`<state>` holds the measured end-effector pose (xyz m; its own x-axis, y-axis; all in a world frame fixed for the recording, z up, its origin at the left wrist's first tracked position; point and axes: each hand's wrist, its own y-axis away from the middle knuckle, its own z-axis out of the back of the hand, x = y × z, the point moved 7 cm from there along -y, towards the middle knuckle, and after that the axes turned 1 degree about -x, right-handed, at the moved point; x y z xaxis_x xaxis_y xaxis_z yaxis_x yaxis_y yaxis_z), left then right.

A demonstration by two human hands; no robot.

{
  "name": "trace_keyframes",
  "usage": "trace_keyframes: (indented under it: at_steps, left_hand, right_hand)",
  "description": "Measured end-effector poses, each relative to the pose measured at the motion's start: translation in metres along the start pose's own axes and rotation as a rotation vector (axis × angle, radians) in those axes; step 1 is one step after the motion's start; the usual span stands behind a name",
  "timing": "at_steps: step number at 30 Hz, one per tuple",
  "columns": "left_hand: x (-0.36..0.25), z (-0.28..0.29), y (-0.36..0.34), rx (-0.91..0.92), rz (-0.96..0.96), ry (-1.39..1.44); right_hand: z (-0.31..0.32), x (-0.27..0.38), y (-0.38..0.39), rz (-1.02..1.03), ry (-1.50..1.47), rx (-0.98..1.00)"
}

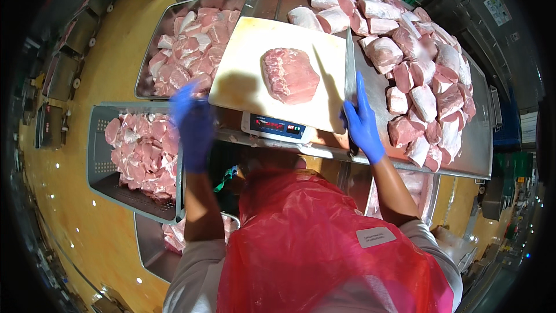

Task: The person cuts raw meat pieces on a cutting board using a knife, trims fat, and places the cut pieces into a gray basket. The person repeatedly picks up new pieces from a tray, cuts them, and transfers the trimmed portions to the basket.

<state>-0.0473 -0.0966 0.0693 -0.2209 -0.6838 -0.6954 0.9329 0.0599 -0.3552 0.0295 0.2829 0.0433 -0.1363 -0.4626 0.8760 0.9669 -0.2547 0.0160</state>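
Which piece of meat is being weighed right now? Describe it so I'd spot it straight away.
Find the pale cutting board lying on the scale at the middle of the steel table. The single slab of pink meat on it is the one. Unlike the cuts heaped on the table to its right and those in the trays to its left, it lies alone, between the two blue-gloved hands.

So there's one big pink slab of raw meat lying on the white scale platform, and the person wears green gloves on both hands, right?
Not quite. The gloves are blue, not green: the head view shows the left hand and the right hand both in blue. The rest holds: one big pink slab of raw meat lies on the white scale platform.
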Motion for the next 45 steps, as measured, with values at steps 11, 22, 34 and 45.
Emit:
trace_keyframes:
  at_steps: [11, 22, 34, 45]
  left_hand:
    - [-0.090, -0.150, -0.020, 0.411, -0.790, 0.255]
    - [-0.090, -0.116, 0.019, 0.083, -0.718, 0.030]
    - [-0.079, -0.116, 0.034, 0.051, -0.683, 0.114]
    - [-0.070, -0.102, 0.043, -0.312, -0.227, 0.359]
  right_hand:
    - [0.020, 0.036, -0.012, 0.193, 0.090, -0.052]
    - [-0.055, 0.032, 0.002, 0.146, 0.124, 0.264]
    - [-0.064, 0.033, 0.004, 0.534, 0.475, 0.379]
    - [-0.020, 0.024, 0.016, 0.391, 0.434, 0.405]
